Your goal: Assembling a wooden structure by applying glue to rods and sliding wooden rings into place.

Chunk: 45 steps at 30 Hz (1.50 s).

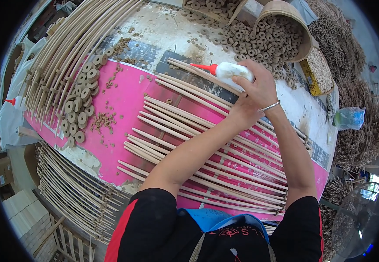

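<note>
My right hand (261,85), with a bangle at the wrist, is closed around a white squeeze bottle (231,72). The bottle lies nearly level, its red pointed nozzle aimed left above the far end of the sticks. My left hand (244,112) is just below the right one, over the slim curved wooden sticks (189,117). Its fingers are hidden behind the right hand, so what they grip does not show. The sticks lie in several small groups across the pink table covering (128,94), their right ends near the table's near right edge.
Wooden rings (82,98) form a pile on the left, beside long curved rods (73,48). A tipped wooden tub (296,30) spills more rings at the back. A second red-tipped bottle (19,102) stands at the left edge. At right are a yellow box (310,77) and a fan (360,214).
</note>
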Each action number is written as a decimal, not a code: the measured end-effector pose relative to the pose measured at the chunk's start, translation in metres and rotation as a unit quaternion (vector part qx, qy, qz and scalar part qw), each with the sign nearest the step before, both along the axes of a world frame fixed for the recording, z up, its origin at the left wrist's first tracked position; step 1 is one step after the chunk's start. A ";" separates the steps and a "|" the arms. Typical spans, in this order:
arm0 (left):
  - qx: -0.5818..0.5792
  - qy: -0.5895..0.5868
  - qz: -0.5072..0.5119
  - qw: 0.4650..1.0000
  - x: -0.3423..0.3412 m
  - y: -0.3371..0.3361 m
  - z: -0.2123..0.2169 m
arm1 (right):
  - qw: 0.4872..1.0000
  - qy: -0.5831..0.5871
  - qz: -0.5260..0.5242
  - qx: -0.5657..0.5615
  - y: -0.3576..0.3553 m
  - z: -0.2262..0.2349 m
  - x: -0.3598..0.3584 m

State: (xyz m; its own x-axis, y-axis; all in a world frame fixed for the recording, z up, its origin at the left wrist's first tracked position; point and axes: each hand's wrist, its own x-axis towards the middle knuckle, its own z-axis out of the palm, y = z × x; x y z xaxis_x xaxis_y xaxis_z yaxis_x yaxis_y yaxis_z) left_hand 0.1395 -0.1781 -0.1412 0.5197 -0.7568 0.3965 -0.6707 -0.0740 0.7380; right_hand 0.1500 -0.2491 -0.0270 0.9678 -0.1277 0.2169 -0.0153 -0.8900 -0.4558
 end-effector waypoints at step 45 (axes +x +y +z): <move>-0.040 -0.026 0.009 0.999 -0.002 -0.007 -0.016 | 0.996 0.063 0.005 0.065 0.001 -0.003 -0.003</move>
